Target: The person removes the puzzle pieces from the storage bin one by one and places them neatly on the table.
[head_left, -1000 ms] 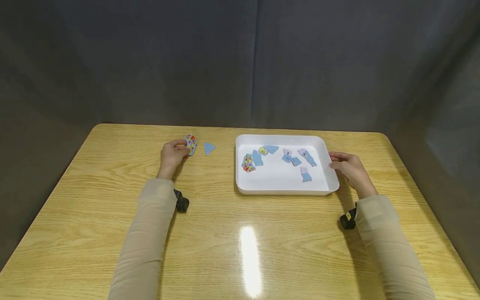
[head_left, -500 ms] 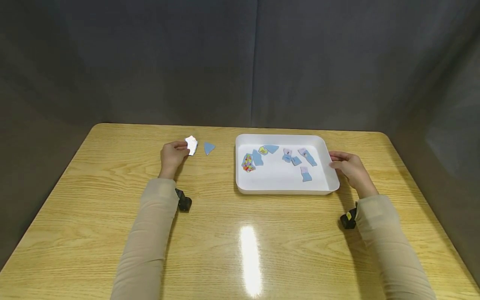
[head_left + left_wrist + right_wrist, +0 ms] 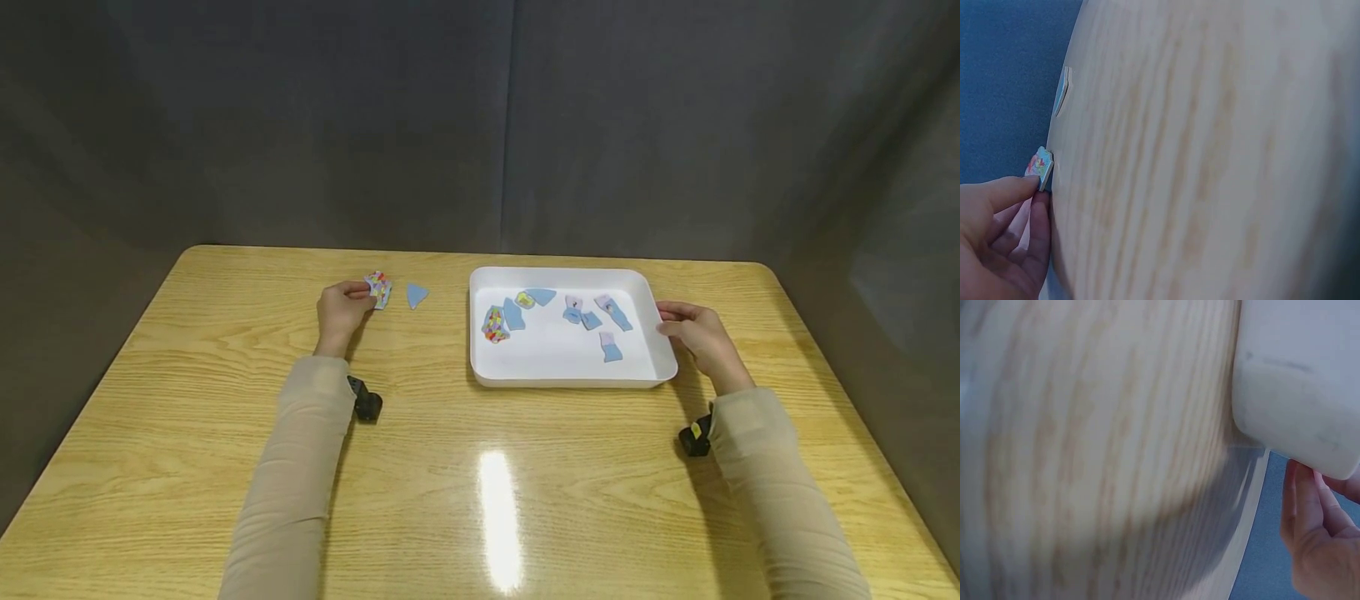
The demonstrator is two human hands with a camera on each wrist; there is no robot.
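My left hand (image 3: 343, 313) pinches a flat jigsaw piece (image 3: 380, 291) with a multicoloured pattern and pale blue edges between thumb and fingers. In the left wrist view this puzzle piece (image 3: 1040, 167) is tilted up, its thin pale edge showing. Just right of it on the table lies a plain blue triangular piece (image 3: 417, 295). At the right end of the white tray (image 3: 555, 382), my right hand (image 3: 703, 342) grips the wall, thumb at the rim and fingers outside. The right wrist view shows those fingers (image 3: 1308, 503) against the tray's outer corner.
Inside the tray lie several puzzle pieces: a multicoloured one (image 3: 495, 324) at the left, a yellow-marked one (image 3: 524, 300), and a blue-and-lilac one (image 3: 611, 347) toward the right. The wooden table (image 3: 420, 483) ends at a dark curtain (image 3: 360, 125) behind.
The puzzle piece in my left hand was tilted: its face looked bright white half a second ago and shows its coloured pattern again now. My right hand has stayed at the tray.
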